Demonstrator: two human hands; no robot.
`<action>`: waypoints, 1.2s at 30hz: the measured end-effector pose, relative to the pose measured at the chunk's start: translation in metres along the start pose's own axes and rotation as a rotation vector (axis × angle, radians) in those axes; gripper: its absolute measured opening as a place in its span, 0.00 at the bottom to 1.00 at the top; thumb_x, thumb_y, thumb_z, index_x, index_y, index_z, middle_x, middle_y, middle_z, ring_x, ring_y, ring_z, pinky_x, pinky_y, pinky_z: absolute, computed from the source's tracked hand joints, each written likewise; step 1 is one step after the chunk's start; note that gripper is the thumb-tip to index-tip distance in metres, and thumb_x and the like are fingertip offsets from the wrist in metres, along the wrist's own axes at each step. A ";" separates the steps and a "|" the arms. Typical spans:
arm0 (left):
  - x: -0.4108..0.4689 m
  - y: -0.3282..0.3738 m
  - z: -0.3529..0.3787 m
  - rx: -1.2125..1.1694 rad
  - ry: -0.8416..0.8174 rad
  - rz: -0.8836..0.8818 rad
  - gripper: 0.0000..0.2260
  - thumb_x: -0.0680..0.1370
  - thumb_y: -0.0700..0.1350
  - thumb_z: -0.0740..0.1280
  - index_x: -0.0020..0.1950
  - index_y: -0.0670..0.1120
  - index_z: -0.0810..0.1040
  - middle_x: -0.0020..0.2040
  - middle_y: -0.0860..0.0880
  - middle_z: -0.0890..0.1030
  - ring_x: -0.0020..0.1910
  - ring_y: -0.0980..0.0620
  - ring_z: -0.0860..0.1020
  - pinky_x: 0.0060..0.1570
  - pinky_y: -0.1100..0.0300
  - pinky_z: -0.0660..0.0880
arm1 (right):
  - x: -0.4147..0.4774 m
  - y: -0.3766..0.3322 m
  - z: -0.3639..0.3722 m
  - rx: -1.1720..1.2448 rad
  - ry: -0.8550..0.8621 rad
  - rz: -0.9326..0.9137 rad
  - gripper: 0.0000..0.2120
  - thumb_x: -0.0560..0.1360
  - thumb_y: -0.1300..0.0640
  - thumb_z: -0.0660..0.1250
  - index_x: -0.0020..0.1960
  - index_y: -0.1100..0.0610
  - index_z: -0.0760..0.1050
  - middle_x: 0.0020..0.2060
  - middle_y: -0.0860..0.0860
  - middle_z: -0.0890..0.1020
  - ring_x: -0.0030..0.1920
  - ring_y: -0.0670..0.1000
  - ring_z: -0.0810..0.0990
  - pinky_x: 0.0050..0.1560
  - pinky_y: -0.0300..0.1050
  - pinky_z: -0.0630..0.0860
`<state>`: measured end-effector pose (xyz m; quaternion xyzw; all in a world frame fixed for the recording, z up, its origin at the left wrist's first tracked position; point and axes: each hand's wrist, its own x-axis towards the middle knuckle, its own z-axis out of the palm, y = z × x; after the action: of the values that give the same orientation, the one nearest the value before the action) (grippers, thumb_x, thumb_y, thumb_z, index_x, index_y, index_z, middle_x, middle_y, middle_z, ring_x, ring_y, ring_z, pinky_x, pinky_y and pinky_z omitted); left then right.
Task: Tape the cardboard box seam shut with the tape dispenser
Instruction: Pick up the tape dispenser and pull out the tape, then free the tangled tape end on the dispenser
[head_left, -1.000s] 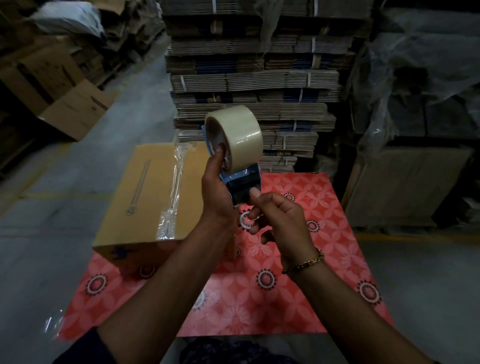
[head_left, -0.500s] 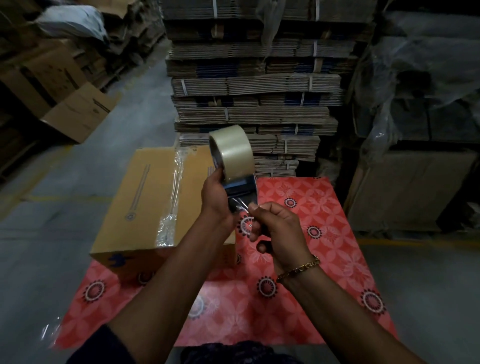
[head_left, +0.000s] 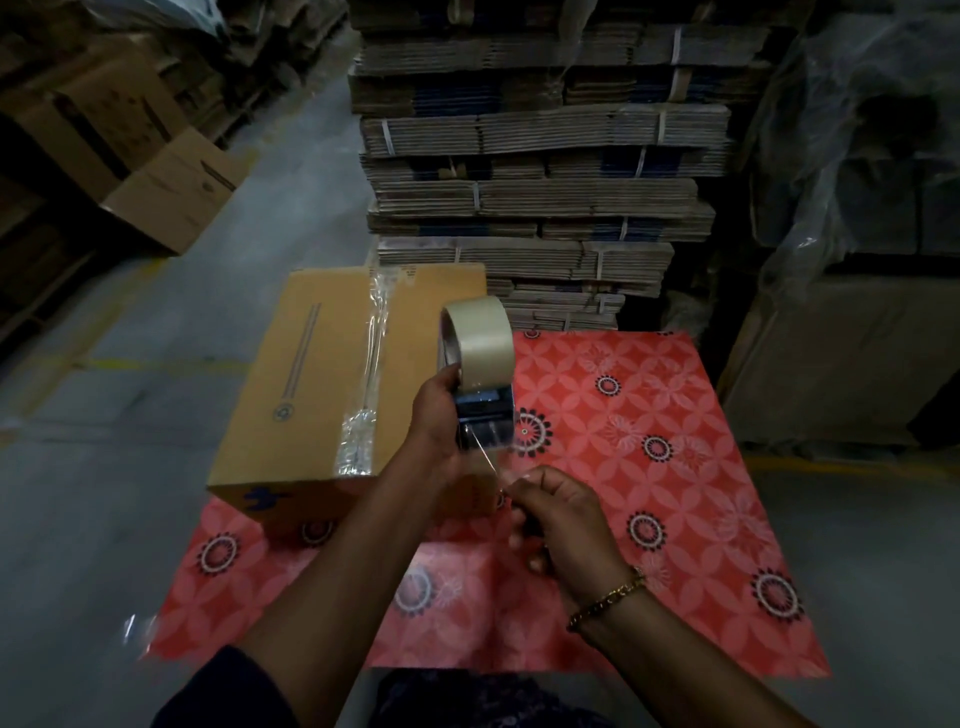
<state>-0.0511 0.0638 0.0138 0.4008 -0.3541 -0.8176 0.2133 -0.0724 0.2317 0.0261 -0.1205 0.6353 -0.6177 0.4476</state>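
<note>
A brown cardboard box (head_left: 311, 384) stands on the red patterned mat (head_left: 649, 467), left of centre. A strip of clear tape (head_left: 371, 374) runs along its top seam. My left hand (head_left: 436, 421) grips the blue tape dispenser (head_left: 480, 379), which carries a pale roll and is held just right of the box. My right hand (head_left: 561, 514) is below the dispenser, pinching the free end of clear tape (head_left: 493, 462) that stretches from the dispenser's mouth to my fingers.
A tall stack of bundled flat cardboard (head_left: 535, 156) rises behind the mat. Open boxes (head_left: 171, 192) lie at the left on the grey concrete floor (head_left: 104, 493). Plastic-wrapped goods (head_left: 857, 156) and a large carton (head_left: 841, 358) stand at the right.
The dispenser has come down from in front of the stack to beside the box. My right hand has pulled away from it toward me, drawing out a length of tape.
</note>
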 end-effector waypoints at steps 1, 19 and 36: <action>0.005 -0.003 -0.007 0.049 0.042 -0.043 0.17 0.81 0.50 0.60 0.54 0.41 0.83 0.42 0.42 0.85 0.35 0.44 0.83 0.34 0.56 0.80 | 0.005 0.006 0.002 -0.009 0.001 0.038 0.13 0.76 0.56 0.70 0.33 0.52 0.75 0.24 0.48 0.75 0.22 0.46 0.73 0.20 0.33 0.61; 0.084 -0.016 -0.089 1.368 0.276 0.366 0.15 0.74 0.50 0.71 0.60 0.51 0.84 0.59 0.42 0.80 0.63 0.36 0.72 0.57 0.46 0.70 | 0.054 0.065 0.023 0.029 0.050 0.310 0.09 0.75 0.54 0.72 0.39 0.55 0.76 0.27 0.50 0.77 0.25 0.47 0.74 0.23 0.36 0.65; -0.027 -0.091 -0.130 1.259 0.035 0.947 0.11 0.75 0.36 0.73 0.55 0.45 0.81 0.55 0.46 0.77 0.54 0.46 0.78 0.53 0.51 0.76 | 0.057 0.075 0.025 0.104 0.050 0.355 0.10 0.76 0.57 0.69 0.35 0.51 0.79 0.28 0.51 0.77 0.26 0.48 0.73 0.24 0.37 0.67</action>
<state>0.0636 0.0882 -0.0960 0.2656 -0.8802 -0.2788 0.2773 -0.0566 0.1901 -0.0611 0.0324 0.6247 -0.5637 0.5394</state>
